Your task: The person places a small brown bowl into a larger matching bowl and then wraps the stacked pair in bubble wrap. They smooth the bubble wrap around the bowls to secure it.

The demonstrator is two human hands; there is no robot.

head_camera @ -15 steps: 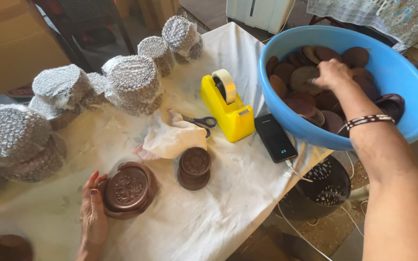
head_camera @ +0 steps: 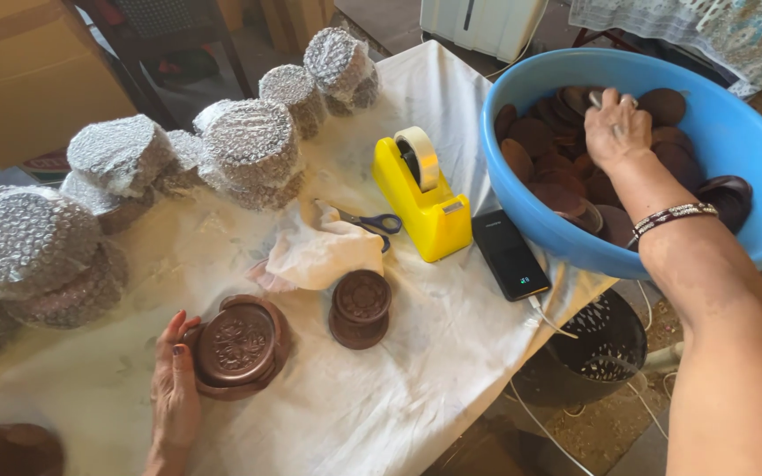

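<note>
Reaching into the blue basin (head_camera: pixel 751 189), right hand (head_camera: pixel 615 128) curls its fingers onto brown discs (head_camera: pixel 549 167); left hand (head_camera: pixel 172 388) rests spread against a carved brown dish (head_camera: pixel 238 345) on the cloth-covered bench (head_camera: pixel 381 397); nearby: small disc stack (head_camera: pixel 361 308), rag (head_camera: pixel 319 251), scissors (head_camera: pixel 372 222), yellow tape dispenser (head_camera: pixel 425 198), phone (head_camera: pixel 509 254), bubble-wrapped bundles (head_camera: pixel 249 150); risk: basin overhangs the bench edge, so pressing down could tip it.

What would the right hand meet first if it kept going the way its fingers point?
The right hand already reaches into the blue basin; straight on lie the brown discs piled under its fingertips, then probably the basin's far wall.
</note>
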